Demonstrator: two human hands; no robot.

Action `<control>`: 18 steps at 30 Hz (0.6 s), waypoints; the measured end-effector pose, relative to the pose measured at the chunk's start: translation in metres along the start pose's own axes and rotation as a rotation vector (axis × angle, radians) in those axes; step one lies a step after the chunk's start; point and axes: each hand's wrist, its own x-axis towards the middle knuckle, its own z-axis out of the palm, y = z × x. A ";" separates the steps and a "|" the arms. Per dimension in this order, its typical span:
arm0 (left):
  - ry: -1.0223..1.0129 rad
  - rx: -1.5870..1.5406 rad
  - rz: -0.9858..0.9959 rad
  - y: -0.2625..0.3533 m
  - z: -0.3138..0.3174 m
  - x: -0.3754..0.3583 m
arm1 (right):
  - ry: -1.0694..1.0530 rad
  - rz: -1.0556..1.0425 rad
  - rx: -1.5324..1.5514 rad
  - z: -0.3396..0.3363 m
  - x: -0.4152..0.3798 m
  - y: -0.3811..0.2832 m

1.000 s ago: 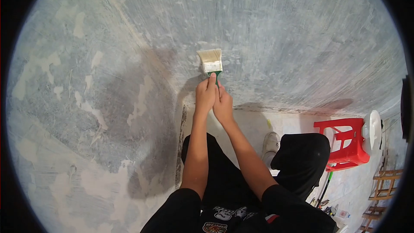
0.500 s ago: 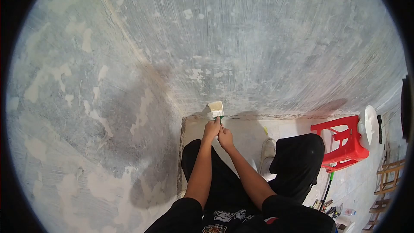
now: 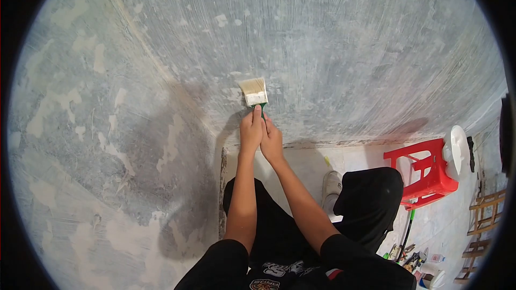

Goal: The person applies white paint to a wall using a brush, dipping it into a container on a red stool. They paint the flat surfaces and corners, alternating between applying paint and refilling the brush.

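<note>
A wide paintbrush [image 3: 255,92] with pale bristles, a whitish ferrule and a green handle is pressed to the grey, patchy wall [image 3: 333,53]. Its bristles bend toward the left. My left hand [image 3: 250,129] is closed round the handle, thumb lying up along it near the ferrule. Just right of it and slightly lower, my right hand [image 3: 271,138] is also wrapped round the handle. Most of the handle is hidden by the fingers.
A second wall [image 3: 123,172] with pale patches meets this one at a corner on the left. At right stands a red plastic stool [image 3: 430,182] with a white bowl-like container [image 3: 456,153]. Behind it lie a green-and-black pole [image 3: 408,231], several small tools and a wooden ladder-like frame [image 3: 486,212].
Both hands have moved the paintbrush up the wall and slightly left, away from the floor edge. My arms are stretched further out.
</note>
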 end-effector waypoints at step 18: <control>-0.044 0.281 -0.266 0.025 -0.006 -0.075 | 0.196 -0.064 0.150 0.015 -0.073 0.031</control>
